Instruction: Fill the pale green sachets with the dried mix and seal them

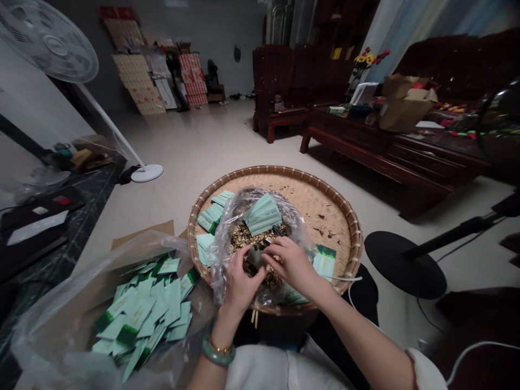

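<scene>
My left hand (pixel 240 277) grips a small green packet (pixel 255 257) between thumb and fingers, above a clear plastic bag (pixel 221 254) of loose, mixed brown and pale dried bits (pixel 239 236). My right hand (pixel 289 261) is closed close against the packet, its fingertips at the packet's edge. A small black-and-silver tool (pixel 278 231) sticks out by the right knuckles; its working end is hidden. Just beyond the hands, a fanned stack of pale green packets (pixel 262 214) rests on the dried bits. The bag sits in a round woven bamboo tray (pixel 356 238).
More green packets (pixel 209 218) lie along the tray's left side, and others (pixel 325 261) at its right. At lower left, a large clear bag (pixel 60 325) holds many packets. A white fan (pixel 147 172) and a black stand base (pixel 406 265) flank the tray. Behind is a wooden table (pixel 365 138).
</scene>
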`<state>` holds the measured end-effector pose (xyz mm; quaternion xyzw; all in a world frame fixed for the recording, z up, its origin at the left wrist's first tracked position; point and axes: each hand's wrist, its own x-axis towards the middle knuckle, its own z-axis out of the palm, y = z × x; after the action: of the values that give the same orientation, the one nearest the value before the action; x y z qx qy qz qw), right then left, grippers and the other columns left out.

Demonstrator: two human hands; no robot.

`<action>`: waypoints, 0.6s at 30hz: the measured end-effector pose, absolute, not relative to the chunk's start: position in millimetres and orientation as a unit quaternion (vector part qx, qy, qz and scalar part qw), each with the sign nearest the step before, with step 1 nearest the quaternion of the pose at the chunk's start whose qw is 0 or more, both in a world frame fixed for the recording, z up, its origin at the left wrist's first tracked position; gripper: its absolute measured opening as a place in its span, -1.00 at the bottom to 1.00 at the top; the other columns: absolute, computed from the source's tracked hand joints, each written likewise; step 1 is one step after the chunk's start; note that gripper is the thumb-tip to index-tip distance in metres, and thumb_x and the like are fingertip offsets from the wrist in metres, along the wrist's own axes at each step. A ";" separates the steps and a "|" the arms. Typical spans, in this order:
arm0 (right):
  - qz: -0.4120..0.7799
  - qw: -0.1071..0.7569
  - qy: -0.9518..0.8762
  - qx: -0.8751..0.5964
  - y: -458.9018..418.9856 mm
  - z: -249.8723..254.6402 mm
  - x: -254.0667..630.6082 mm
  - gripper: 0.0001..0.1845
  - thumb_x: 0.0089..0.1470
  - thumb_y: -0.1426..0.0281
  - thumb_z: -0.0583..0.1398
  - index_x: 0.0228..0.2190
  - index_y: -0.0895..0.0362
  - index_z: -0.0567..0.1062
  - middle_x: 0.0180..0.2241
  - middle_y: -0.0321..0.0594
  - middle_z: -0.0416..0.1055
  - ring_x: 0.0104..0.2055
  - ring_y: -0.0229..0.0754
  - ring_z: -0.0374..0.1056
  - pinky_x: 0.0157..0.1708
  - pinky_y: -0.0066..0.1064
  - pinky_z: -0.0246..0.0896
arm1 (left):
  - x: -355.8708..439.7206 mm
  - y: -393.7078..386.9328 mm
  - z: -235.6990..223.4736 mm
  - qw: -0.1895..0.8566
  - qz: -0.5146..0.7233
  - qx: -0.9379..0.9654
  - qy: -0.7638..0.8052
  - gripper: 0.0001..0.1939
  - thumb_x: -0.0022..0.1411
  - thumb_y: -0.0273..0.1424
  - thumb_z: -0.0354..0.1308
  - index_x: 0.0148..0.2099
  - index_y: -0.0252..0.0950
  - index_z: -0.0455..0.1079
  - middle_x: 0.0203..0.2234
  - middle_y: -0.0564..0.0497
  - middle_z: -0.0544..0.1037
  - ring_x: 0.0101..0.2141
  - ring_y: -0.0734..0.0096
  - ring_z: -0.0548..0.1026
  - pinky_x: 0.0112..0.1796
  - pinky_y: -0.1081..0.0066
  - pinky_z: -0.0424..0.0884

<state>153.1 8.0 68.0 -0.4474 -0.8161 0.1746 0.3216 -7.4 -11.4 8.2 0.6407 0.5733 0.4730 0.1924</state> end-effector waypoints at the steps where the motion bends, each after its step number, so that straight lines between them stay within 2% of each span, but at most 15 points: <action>1: 0.204 0.330 -0.810 -0.440 10.3 68.3 155.8 -0.80 0.19 0.36 0.09 -0.35 0.13 0.51 -0.38 -0.14 0.37 -0.32 -0.16 0.31 -0.33 -0.33 0.28 | -7.3 -11.1 10.1 0.222 0.476 0.631 0.571 -0.51 0.01 -0.41 0.25 0.03 -0.27 0.29 -0.15 -0.13 0.51 -0.16 0.21 0.50 -0.21 0.26 0.45; 5: 0.309 0.367 -0.763 -0.432 18.0 78.0 171.6 -0.76 0.20 0.35 0.07 -0.39 0.16 0.49 -0.42 -0.18 0.41 -0.40 -0.22 0.34 -0.41 -0.42 0.24 | -14.9 -7.9 17.0 0.412 0.498 0.563 0.516 -0.49 -0.01 -0.38 0.27 0.03 -0.29 0.33 -0.08 -0.14 0.52 -0.09 0.22 0.50 -0.12 0.27 0.43; 8: 0.377 0.345 -0.741 -0.436 20.3 84.6 181.7 -0.73 0.17 0.29 0.10 -0.44 0.17 0.50 -0.41 -0.20 0.42 -0.40 -0.24 0.34 -0.45 -0.46 0.21 | -21.2 -5.8 19.3 0.521 0.489 0.505 0.485 -0.53 -0.07 -0.38 0.30 -0.04 -0.32 0.40 -0.11 -0.13 0.56 -0.11 0.22 0.52 -0.09 0.26 0.43; 11: 0.414 0.284 -0.742 -0.443 21.2 82.3 185.0 -0.72 0.08 0.25 0.18 -0.52 0.18 0.50 -0.51 -0.28 0.37 -0.48 -0.28 0.26 -0.54 -0.50 0.10 | -21.0 -5.9 20.0 0.540 0.483 0.472 0.503 -0.53 -0.13 -0.36 0.33 -0.10 -0.35 0.45 -0.20 -0.11 0.60 -0.20 0.22 0.55 -0.16 0.26 0.47; 14: 0.447 0.245 -0.740 -0.439 22.2 75.2 184.9 -0.65 0.08 0.23 0.17 -0.60 0.19 0.46 -0.63 -0.37 0.27 -0.59 -0.34 0.16 -0.60 -0.52 0.02 | -17.2 -7.3 21.0 0.538 0.481 0.468 0.509 -0.54 -0.18 -0.37 0.36 -0.14 -0.35 0.48 -0.24 -0.10 0.61 -0.25 0.23 0.56 -0.21 0.28 0.49; 18: 0.477 0.251 -0.745 -0.393 23.2 71.0 188.2 -0.63 0.10 0.18 0.15 -0.55 0.18 0.49 -0.52 -0.32 0.33 -0.51 -0.31 0.25 -0.53 -0.52 0.15 | -15.9 -9.0 21.1 0.546 0.478 0.469 0.504 -0.57 -0.21 -0.39 0.38 -0.19 -0.34 0.51 -0.30 -0.09 0.63 -0.31 0.25 0.57 -0.27 0.31 0.51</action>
<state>188.2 23.2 71.0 -0.3933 -0.7452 0.4766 0.2508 -15.9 -9.0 21.1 0.4688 0.5044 0.4776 0.5456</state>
